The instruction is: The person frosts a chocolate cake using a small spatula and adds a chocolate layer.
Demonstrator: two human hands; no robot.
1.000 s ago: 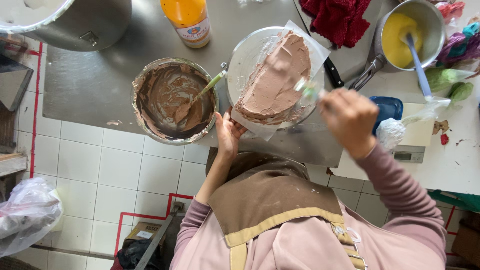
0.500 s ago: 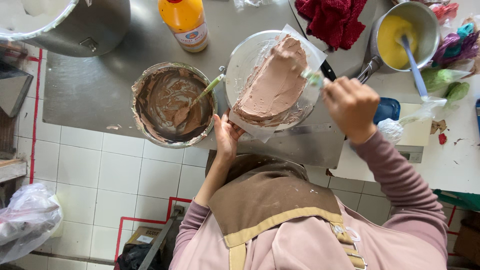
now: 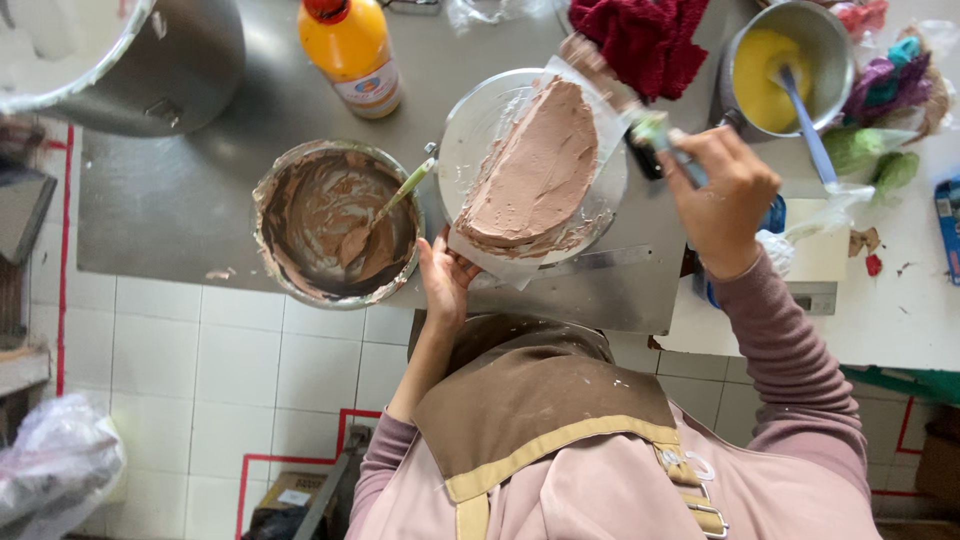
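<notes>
A half-round cake (image 3: 535, 165) coated in brown chocolate frosting lies on a paper sheet on a round metal turntable (image 3: 470, 120). My left hand (image 3: 443, 282) touches the near edge of the turntable and the paper under the cake. My right hand (image 3: 722, 192) grips a green-handled palette knife (image 3: 640, 125). Its frosting-smeared blade lies against the cake's far right edge.
A metal bowl (image 3: 338, 222) of chocolate frosting with a green-handled spatula stands left of the turntable. Behind are an orange bottle (image 3: 352, 52), a red cloth (image 3: 640, 35) and a pot (image 3: 785, 65) of yellow mixture with a blue spoon. Coloured piping bags (image 3: 885, 110) lie at the right, and a big steel pot (image 3: 150, 65) stands far left.
My right hand has moved up and slightly right, taking the palette knife along the cake's right side to its far edge. My left hand has stayed at the turntable.
</notes>
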